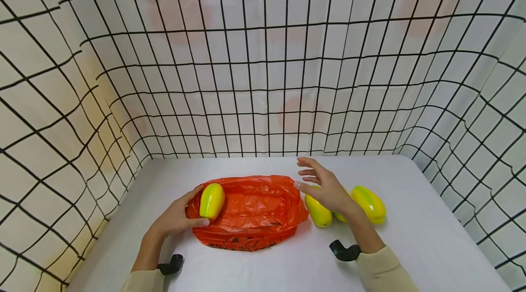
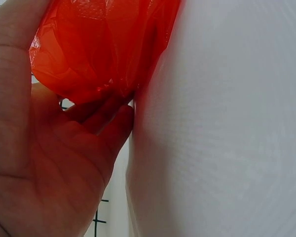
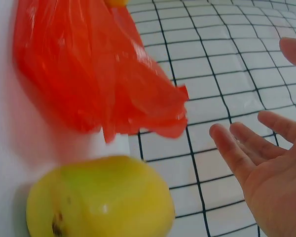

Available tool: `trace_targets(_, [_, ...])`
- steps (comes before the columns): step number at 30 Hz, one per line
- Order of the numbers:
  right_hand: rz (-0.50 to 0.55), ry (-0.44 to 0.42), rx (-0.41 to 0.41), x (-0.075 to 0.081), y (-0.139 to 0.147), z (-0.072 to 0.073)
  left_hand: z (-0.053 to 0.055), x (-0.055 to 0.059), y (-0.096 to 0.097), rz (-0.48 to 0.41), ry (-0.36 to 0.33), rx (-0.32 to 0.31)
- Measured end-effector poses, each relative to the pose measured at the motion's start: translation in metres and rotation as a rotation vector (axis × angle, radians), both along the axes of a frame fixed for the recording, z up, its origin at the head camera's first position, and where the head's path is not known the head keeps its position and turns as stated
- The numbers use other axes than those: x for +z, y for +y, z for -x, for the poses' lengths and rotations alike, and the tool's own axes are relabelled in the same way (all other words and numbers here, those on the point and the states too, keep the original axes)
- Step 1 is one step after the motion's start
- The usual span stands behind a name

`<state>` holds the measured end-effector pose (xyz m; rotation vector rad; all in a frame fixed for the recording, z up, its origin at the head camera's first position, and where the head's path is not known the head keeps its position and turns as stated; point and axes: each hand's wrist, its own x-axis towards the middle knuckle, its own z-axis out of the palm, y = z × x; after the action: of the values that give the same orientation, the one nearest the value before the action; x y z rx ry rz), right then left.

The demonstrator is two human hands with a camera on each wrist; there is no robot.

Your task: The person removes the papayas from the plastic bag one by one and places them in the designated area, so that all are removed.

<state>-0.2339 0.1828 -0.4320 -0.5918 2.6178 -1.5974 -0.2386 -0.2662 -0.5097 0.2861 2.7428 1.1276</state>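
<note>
A crinkled red plastic bag [image 1: 255, 209] lies spread on the table with its mouth facing up. One glossy yellow-green, mango-like fruit [image 1: 212, 201] rests at its left end. My left hand [image 1: 177, 214] holds that end, the thumb on the near side and the fingers on the far side; in the left wrist view the fingers reach round the red plastic [image 2: 103, 49]. My right hand [image 1: 326, 189] is raised beside the bag's right end, fingers spread, holding nothing. Below it lies a similar yellow fruit [image 1: 318, 212], seen large in the right wrist view.
Farther right is another yellow fruit [image 1: 370, 205], with one more partly hidden behind my right forearm. The white table [image 1: 263, 269] is enclosed at the back and sides by black grid netting [image 1: 267, 88] before white sheeting. Each wrist wears a black camera mount [image 1: 344, 251].
</note>
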Motion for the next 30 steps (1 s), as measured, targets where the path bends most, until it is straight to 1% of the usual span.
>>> trace_targets(8, [0.010, 0.016, 0.043, -0.003, -0.021, 0.004, 0.000, 0.001, 0.000, 0.000, 0.008, -0.007])
trace_targets(14, [0.013, -0.020, 0.058, -0.004, -0.036, 0.004, 0.000, 0.000, 0.000, 0.003, 0.014, -0.004])
trace_targets(20, [0.035, -0.039, 0.098, -0.003, -0.052, 0.002, 0.000, 0.000, 0.000, 0.004, 0.010, 0.000])
trace_targets(23, [0.047, -0.050, 0.115, -0.005, -0.059, 0.002, 0.000, 0.001, 0.000, 0.007, 0.013, -0.002])
trace_targets(30, [0.038, -0.041, 0.143, -0.016, -0.076, 0.006, 0.001, 0.000, -0.001, 0.008, 0.017, -0.008])
